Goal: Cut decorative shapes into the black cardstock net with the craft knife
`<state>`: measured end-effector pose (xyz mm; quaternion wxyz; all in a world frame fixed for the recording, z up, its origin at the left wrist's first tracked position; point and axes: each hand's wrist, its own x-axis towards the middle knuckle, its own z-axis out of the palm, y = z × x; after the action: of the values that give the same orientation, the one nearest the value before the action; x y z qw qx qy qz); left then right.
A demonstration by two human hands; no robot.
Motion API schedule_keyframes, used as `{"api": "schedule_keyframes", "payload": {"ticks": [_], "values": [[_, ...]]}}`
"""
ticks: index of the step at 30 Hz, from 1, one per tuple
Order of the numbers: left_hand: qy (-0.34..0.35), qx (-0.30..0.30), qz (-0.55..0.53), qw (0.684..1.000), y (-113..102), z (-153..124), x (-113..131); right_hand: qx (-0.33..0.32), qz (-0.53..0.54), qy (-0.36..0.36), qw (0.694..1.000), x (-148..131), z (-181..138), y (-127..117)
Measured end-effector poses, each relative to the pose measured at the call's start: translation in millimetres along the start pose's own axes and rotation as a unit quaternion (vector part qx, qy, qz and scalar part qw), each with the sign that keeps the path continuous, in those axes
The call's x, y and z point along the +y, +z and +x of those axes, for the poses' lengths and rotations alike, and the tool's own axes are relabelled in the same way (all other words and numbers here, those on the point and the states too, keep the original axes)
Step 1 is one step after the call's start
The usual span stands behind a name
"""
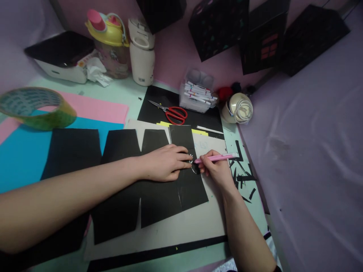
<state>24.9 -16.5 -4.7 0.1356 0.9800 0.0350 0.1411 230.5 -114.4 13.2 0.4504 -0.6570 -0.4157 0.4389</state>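
Note:
My left hand (167,163) lies flat on a sheet of black card (159,200), its fingers stretched toward the right edge. The card has wedge-shaped cuts between its panels. In my right hand (213,169) is a pink pen (217,157), gripped between thumb and fingers, with its tip at the card's right panel. White drawn lines (193,170) show on the black there, just beyond my left fingertips; part of the drawing is hidden by the fingers. Beneath the card lies a pale grey board (161,236).
Red-handled scissors (176,114) and a white pen (210,130) lie behind the card. A box of markers (198,94), a white bottle (142,56) and a roll of tape (36,107) stand around. Black paper scraps (245,177) lie at right. Black boxes (218,26) hang above.

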Motion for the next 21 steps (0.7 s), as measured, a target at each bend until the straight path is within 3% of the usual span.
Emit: {"api": "schedule_keyframes", "payload": {"ticks": [14,18,21], "values": [[-0.001,-0.004,-0.012,1.000,-1.1,0.3,0.3,0.013,-0.025,-0.043,0.999,5.8,-0.8,-6.3],[0.001,0.004,-0.017,1.000,-0.9,-0.5,0.0,0.026,0.040,-0.044,0.998,7.5,1.2,-8.0],[-0.009,0.026,-0.025,0.999,-2.9,-0.7,1.4,0.008,0.195,-0.072,0.978,2.2,0.7,-3.7]]}}
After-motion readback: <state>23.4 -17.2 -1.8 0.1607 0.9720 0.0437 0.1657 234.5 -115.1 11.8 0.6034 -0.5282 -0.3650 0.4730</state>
